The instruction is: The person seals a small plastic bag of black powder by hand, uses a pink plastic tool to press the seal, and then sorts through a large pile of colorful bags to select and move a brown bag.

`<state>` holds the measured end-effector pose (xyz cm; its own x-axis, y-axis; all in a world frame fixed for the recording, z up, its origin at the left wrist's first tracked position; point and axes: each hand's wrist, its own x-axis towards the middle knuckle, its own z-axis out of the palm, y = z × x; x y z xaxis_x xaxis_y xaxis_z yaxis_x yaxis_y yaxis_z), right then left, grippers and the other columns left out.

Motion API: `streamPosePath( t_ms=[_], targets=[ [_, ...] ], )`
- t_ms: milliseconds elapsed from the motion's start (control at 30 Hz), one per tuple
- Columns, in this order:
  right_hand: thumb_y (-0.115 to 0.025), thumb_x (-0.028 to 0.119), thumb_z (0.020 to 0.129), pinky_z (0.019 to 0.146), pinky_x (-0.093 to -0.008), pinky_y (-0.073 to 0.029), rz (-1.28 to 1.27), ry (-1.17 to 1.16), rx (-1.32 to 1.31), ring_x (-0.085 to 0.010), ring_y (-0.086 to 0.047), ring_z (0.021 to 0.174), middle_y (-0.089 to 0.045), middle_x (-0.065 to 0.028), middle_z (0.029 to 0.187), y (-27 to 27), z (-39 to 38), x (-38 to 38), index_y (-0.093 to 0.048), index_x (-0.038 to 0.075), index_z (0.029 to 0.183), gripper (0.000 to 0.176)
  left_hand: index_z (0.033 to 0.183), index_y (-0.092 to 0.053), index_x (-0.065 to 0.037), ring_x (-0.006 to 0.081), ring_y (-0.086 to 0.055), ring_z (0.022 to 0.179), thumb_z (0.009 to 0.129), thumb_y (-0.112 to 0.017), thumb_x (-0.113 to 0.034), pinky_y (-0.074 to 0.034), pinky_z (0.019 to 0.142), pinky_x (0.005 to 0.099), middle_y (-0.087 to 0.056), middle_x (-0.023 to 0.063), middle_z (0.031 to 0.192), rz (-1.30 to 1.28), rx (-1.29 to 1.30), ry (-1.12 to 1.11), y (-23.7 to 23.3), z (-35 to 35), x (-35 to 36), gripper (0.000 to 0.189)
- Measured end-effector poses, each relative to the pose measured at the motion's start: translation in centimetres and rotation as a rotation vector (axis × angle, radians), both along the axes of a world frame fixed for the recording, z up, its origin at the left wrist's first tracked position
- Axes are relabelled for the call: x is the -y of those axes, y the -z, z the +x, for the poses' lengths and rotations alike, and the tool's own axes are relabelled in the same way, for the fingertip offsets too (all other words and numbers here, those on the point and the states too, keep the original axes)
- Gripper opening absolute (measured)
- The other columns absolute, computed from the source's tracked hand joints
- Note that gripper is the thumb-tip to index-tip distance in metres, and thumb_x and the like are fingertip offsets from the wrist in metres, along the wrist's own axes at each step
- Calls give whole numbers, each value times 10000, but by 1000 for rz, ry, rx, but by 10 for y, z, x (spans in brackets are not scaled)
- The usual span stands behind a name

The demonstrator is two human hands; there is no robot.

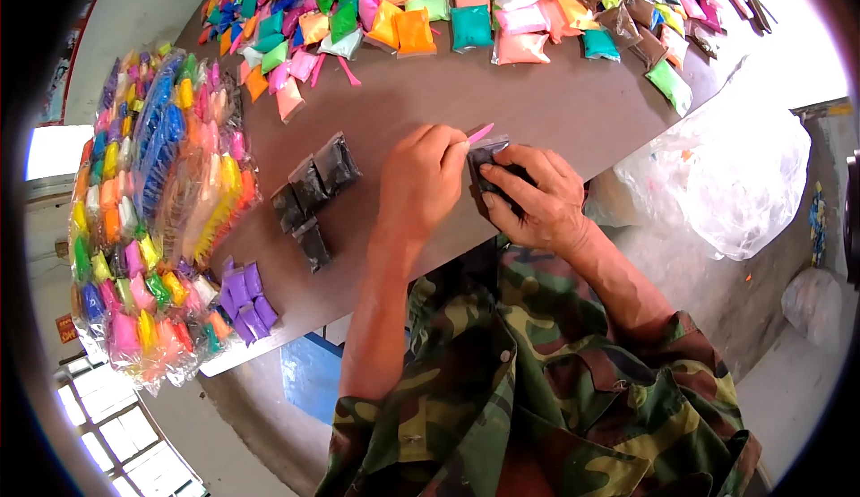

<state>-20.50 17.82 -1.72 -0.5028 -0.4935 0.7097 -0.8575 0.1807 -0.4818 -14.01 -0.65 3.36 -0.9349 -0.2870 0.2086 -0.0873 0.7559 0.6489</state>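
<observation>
Camouflage cloth is filling the near edge of the view, and just beyond it both hands are working at the near edge of the brown table [537,103]. The right hand [537,200] is closing around a black packet [489,158], thumb pressing on its face, while the left hand [421,184] is pinching a pink stick [481,132] against the packet's top edge. The packet is looking small, soft and glossy, its clear wrapper catching light; whether the stick is going inside cannot be told. Just left of the hands, a small cluster of black packets [309,197] is lying flat, which suggests the work on the black ones is only partly through. Purple packets [244,302] are sitting further left near the edge, beside a large clear bag of mixed coloured packets [152,219]. On the right a crumpled plastic bag [726,175] is hanging off the table. At the far end, loose coloured packets [448,13] are lying in a wide spread, seemingly a great many remaining unhandled.
</observation>
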Motion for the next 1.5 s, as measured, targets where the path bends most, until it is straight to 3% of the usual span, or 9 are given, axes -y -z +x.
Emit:
streamPosePath(
  t_ms=[300, 500, 567, 667, 700, 833, 1033, 1433, 1500],
  targets=[
    [-807, 130, 744, 781, -364, -565, 12, -4, -10, -242, -711, 918, -722, -60, 1115, 5, 0, 1, -794, 95, 1049, 307, 956, -706, -21, 416, -703, 817, 972, -725, -89, -552, 702, 474, -725, 164, 904, 35, -49, -73, 17, 14, -6, 73],
    [-825, 111, 744, 838, -389, -592, -9, 7, -7, -288, -719, 955, -731, -85, 1144, 1, 0, 3, -777, 74, 1034, 297, 979, -743, 3, 210, -679, 674, 964, -762, -66, -520, 635, 357, -720, 117, 792, 17, -39, -111, 1, 34, -16, 73],
    [-831, 113, 742, 854, -396, -596, 1, 16, 12, -300, -721, 970, -733, -86, 1139, 3, 1, 3, -771, 70, 1034, 301, 975, -726, -17, 346, -710, 735, 964, -746, -69, -548, 662, 420, -741, 177, 885, 284, 60, -215, -7, 44, -30, 57],
    [-841, 118, 737, 873, -405, -600, 8, 16, 19, -316, -725, 996, -736, -86, 1125, 3, 1, 6, -761, 63, 1031, 309, 991, -738, -21, 337, -712, 716, 971, -750, -75, -545, 653, 402, -743, 181, 883, 267, 39, -208, 12, 47, -31, 58],
    [-845, 120, 734, 877, -407, -600, 11, 19, 17, -321, -726, 1006, -738, -85, 1117, 3, 2, 6, -757, 61, 1027, 312, 991, -744, 11, 102, -617, 608, 981, -759, -63, -490, 586, 295, -713, 89, 721, 248, -35, -206, 20, 42, -27, 76],
    [-840, 120, 738, 891, -410, -598, 10, 21, -17, -321, -732, 1024, -740, -78, 1100, -2, 0, 5, -754, 57, 1016, 297, 997, -746, 8, 103, -612, 606, 983, -764, -72, -492, 589, 292, -716, 87, 722, 23, -116, -180, 24, 37, -14, 83],
    [-768, 44, 789, 869, -401, -586, 10, 4, 22, -306, -741, 1021, -748, -84, 1063, 2, 0, 4, -759, 47, 1012, 223, 980, -739, 4, 96, -602, 592, 981, -763, -51, -487, 566, 286, -711, 85, 719, 306, -42, -257, 0, 63, -43, 60],
    [-748, 17, 787, 814, -382, -572, 20, 14, 48, -276, -726, 931, -756, -73, 1037, -2, 2, 8, -782, 47, 991, 208, 980, -706, -42, 316, -723, 673, 959, -769, -50, -561, 598, 398, -734, 131, 835, 92, -132, -315, 21, 68, -42, 67],
    [-749, 18, 785, 812, -381, -572, 20, 14, 47, -276, -725, 929, -757, -74, 1041, 0, 2, 7, -783, 49, 988, 208, 974, -722, -28, 148, -581, 548, 969, -770, -38, -475, 526, 332, -660, 83, 698, 118, -221, -238, 23, 70, -52, 49]
  ],
)
